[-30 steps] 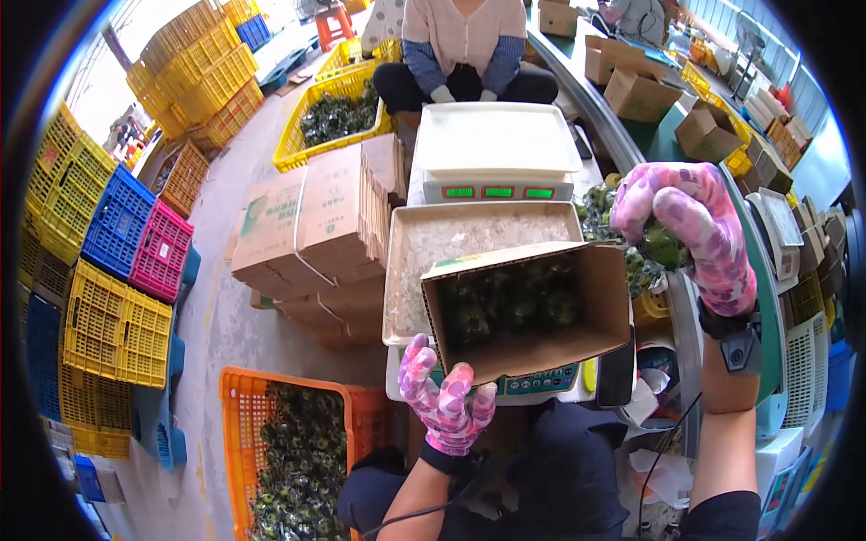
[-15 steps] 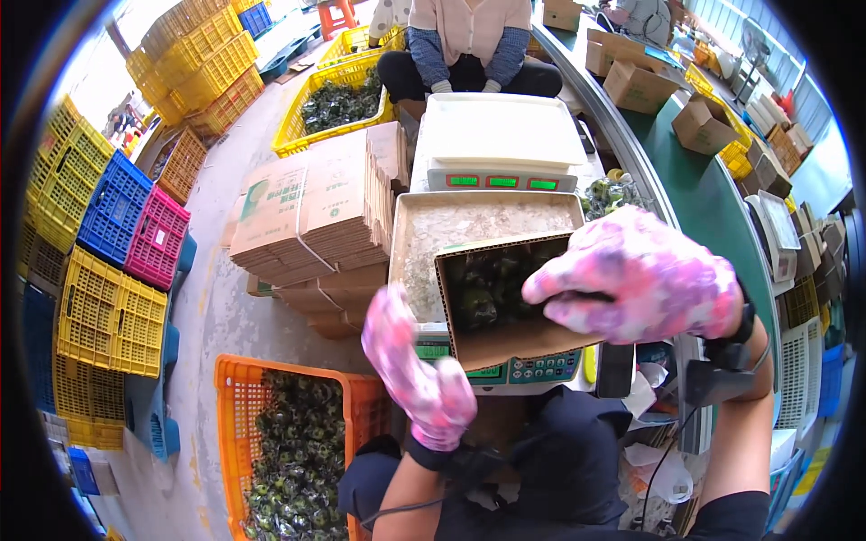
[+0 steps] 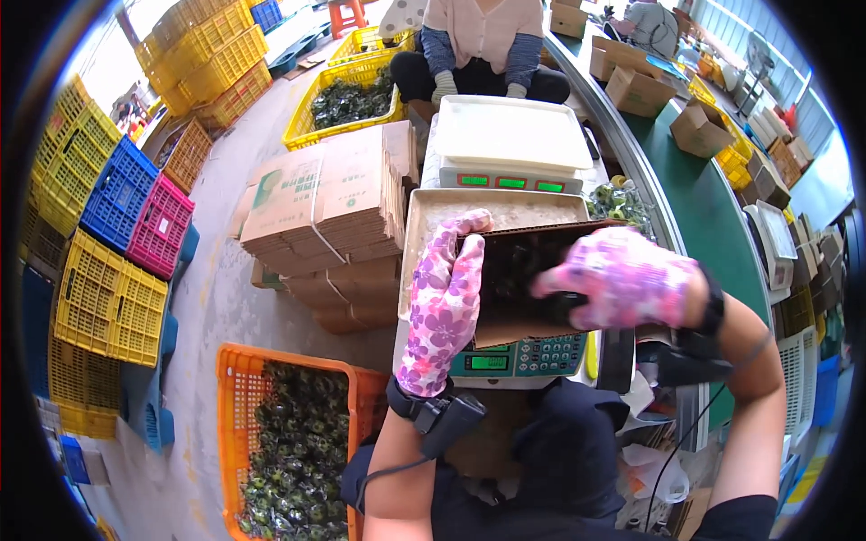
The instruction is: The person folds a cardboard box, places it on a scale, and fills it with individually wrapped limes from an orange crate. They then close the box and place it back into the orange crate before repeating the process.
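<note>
An open cardboard box (image 3: 507,333) sits tilted on the tray (image 3: 532,206) of the near scale. Inside it, in shadow, are dark green, plastic-wrapped pieces. My left hand (image 3: 442,311), in a pink flowered glove, is closed on the box's left wall, with its thumb near the rim. My right hand (image 3: 627,279), gloved alike, reaches into the box from the right. Its curled fingers are smeared by motion, and whether they hold anything is unclear. The scale's keypad (image 3: 548,354) shows below the box.
Left of me stands an orange crate (image 3: 356,397) of wrapped dark green produce. Bundled flat cartons (image 3: 316,203) are stacked beyond it. A second scale (image 3: 514,135) stands ahead, before a seated person (image 3: 483,41). A green conveyor (image 3: 672,171) runs along the right.
My left hand has moved up and right and taken hold of the box's left wall. The box has shifted right and turned slightly. My right hand has moved a little lower.
</note>
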Available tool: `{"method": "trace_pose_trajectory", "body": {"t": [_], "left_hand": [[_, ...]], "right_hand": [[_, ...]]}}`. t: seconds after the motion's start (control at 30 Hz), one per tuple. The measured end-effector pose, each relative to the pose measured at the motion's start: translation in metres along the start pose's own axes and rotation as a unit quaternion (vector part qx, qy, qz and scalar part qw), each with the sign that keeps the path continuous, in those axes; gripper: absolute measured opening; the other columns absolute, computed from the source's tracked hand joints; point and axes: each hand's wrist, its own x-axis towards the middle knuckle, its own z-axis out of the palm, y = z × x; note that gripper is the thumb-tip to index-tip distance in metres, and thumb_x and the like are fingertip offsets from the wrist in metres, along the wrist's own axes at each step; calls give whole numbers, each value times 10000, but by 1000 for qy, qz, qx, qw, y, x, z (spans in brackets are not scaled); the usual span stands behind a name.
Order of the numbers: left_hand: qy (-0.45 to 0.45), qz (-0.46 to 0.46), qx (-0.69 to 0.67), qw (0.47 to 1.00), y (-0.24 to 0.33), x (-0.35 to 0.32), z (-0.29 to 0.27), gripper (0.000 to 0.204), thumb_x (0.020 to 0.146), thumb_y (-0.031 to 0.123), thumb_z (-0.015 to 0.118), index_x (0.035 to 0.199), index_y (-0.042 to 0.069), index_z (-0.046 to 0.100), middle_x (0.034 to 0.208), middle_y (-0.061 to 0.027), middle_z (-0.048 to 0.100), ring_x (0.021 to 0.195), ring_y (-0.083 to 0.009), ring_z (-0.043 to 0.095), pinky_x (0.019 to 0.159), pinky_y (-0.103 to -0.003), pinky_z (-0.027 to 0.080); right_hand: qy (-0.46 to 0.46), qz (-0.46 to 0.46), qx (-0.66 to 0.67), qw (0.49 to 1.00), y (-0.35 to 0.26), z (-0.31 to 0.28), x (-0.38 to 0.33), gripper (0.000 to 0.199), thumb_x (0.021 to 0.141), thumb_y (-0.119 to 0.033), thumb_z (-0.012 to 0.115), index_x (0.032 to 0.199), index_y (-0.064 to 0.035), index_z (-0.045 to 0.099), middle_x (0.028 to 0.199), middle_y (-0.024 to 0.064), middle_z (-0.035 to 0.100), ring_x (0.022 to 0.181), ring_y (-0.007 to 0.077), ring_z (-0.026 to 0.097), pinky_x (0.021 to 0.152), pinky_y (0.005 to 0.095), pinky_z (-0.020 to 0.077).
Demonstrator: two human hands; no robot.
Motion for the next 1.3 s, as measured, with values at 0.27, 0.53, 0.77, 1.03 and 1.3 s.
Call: {"method": "trace_pose_trajectory", "body": {"t": [0.27,0.53,0.77,1.03,1.3], "left_hand": [[7,-14,-21,1000,8,1,2,202,989,56,480,1140,10,606,1083,-124,641,1022,-223,620,885,-315,470],[-21,79,101,992,5,4,-4,200,951,-16,515,1130,-8,604,1137,-145,609,1020,-312,610,866,-370,493],[-7,260,366,894,-18,28,-10,248,927,-2,517,1166,-25,578,1166,-169,606,1003,-310,623,863,-374,514],[-155,74,381,908,-53,105,-7,158,795,84,576,866,-4,686,889,-225,675,851,-353,677,765,-432,553],[129,183,338,914,-82,106,46,249,901,168,536,1048,-2,644,1093,-246,607,1003,-348,616,889,-413,505]], "right_hand": [[-23,43,-68,996,-5,-1,-13,310,740,-193,697,1042,-131,667,781,105,591,776,305,634,657,430,510],[-136,43,-31,989,2,-12,3,433,758,-193,704,1184,-173,625,937,133,610,888,331,635,759,423,529],[63,-4,3,998,8,-9,21,278,832,-214,654,1094,-121,675,835,139,662,835,334,655,750,429,528],[17,49,39,998,72,-3,87,317,856,-210,589,1121,-49,653,1014,170,689,977,293,659,875,362,515],[223,231,303,897,41,-26,32,400,952,-195,576,1329,-68,541,1175,73,575,1056,115,558,821,206,478]]}}
